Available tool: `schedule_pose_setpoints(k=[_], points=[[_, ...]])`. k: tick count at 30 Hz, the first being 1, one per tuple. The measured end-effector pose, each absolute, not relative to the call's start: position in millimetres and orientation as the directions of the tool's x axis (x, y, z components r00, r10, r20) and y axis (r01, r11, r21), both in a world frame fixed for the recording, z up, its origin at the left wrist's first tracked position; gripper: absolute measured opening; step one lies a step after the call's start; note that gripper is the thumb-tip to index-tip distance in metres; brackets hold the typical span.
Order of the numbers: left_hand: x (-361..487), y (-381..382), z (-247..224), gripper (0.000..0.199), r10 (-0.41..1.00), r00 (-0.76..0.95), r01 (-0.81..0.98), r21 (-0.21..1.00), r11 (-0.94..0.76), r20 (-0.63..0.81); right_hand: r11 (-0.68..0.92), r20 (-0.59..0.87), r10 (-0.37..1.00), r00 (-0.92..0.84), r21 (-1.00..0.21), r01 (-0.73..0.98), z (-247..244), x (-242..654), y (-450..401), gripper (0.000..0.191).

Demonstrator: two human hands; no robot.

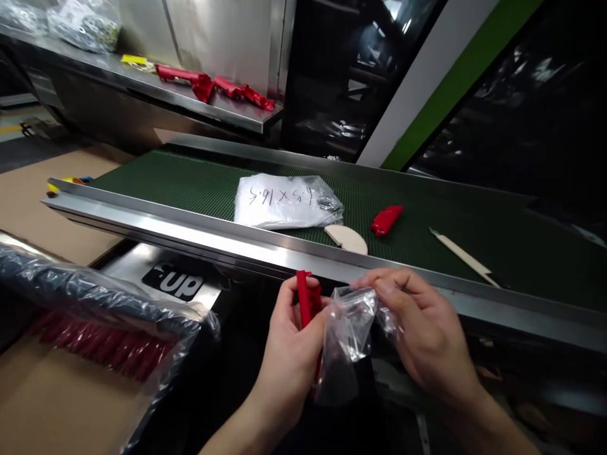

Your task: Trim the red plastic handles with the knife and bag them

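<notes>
Head view: the left hand is half closed around a slim red part, its fingers curled behind and its thumb across the front, so that the top end of the part stands up above the grip. The right hand has its fingertips pinched together on the upper edge of a small clear plastic bag, which hangs crumpled between the two hands and meets the left thumb; whether that thumb also grips the film I cannot tell. Both hands are just this side of the metal rail of a green ribbed belt. On the belt beyond them lies a white packet with handwritten figures that appear upside down, and just beside it, close to the rail, a cream curved piece. Farther right are a second red piece, lying aslant, and a pale-handled tool with a narrow tip. At the lower left, a row of dark red pieces shows under clear film, near a metal surface with a black sticker reading "UP". Above the belt's far side, a metal shelf bears several red pieces, a yellow item and a bag of small metal parts.
</notes>
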State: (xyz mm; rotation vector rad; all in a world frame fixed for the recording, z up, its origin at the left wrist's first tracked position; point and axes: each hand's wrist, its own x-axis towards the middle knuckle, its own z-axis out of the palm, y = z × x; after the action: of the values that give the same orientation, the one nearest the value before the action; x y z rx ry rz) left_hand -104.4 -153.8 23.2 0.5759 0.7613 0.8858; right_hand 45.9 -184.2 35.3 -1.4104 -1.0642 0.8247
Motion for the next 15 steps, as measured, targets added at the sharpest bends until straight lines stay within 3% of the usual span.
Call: schedule_pose_setpoints(k=[4, 8, 12, 15], points=[[-106.5, -163.6, 17.1, 0.044, 0.835, 0.379, -0.378, 0.757, 0.533, -0.399, 0.085, 0.035, 0.88, 0.475, -0.993, -0.086, 28.5, 40.3, -191.4, 0.016], [-111.0, -166.8, 10.0, 0.038, 0.833, 0.388, -0.354, 0.77, 0.53, -0.395, 0.103, 0.018, 0.865, 0.501, -0.984, -0.142, 29.6, 52.9, -201.4, 0.016], [-110.5, -168.8, 3.8, 0.037, 0.848, 0.386, -0.357, 0.789, 0.501, -0.363, -0.203, -0.181, 0.943, 0.28, -0.978, 0.053, 26.1, 59.2, -215.2, 0.028], [-106.2, -173.0, -3.3, 0.04, 0.859, 0.381, -0.374, 0.792, 0.482, -0.342, -0.312, -0.279, 0.934, 0.225, -0.941, 0.131, 20.8, 50.8, -221.4, 0.034]])
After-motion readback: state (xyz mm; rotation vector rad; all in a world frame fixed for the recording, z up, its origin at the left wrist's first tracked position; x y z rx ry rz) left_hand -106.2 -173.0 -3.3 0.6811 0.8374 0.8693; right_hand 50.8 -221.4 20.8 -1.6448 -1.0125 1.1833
